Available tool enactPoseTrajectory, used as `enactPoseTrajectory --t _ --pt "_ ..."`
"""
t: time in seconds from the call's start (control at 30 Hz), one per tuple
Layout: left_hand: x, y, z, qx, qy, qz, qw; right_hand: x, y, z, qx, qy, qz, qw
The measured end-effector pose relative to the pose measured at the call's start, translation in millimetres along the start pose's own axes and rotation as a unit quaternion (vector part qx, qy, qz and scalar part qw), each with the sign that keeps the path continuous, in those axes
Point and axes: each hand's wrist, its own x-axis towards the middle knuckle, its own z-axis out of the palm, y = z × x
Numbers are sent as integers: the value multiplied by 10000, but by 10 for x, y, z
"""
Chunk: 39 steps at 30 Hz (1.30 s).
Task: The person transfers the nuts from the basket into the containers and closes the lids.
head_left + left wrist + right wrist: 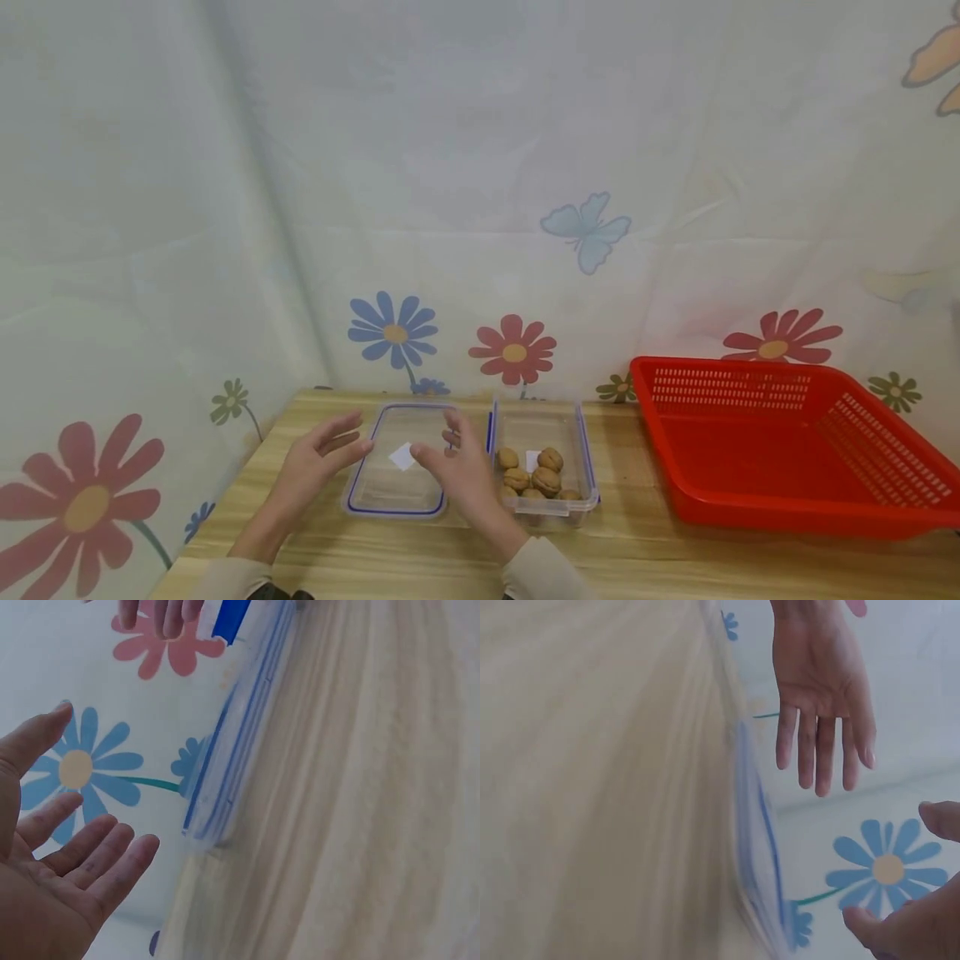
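A clear plastic lid with a blue rim (397, 467) lies flat on the wooden table (660, 550). My left hand (318, 458) hovers at its left edge with straight fingers, holding nothing. My right hand (457, 467) hovers over the lid's right edge, fingers relaxed and empty. Just right of it stands a clear container (581, 454) holding several walnuts (534, 477). The left wrist view shows my left palm (56, 870) beside the lid's rim (225, 772). In the right wrist view the left hand (821, 690) spreads above the lid's edge (761, 840).
A large red plastic basket (787, 442) stands on the right of the table. A flower-printed curtain (480, 208) hangs close behind the table and along its left side. Bare wood lies in front of the lid and container.
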Motion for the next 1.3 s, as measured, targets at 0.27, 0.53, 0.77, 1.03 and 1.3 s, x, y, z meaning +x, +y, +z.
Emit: enactPoseTrajectory --t 0.27,0.53,0.77,1.03,1.3 --pt "37 -133 -35 391 60 -129 9991 -31 139 156 -298 522 313 9977" --pt "68 -233 -22 643 26 -531 9965 11 246 160 -438 620 843 9935" --pt "75 -281 23 532 -71 -684 9962 31 350 162 -227 618 1057 9922" --pt "38 -316 7 549 203 -689 9959 51 437 190 -309 681 898 9931" --pt "53 -367 -59 955 471 -657 9921 38 480 199 -496 687 696 9940"
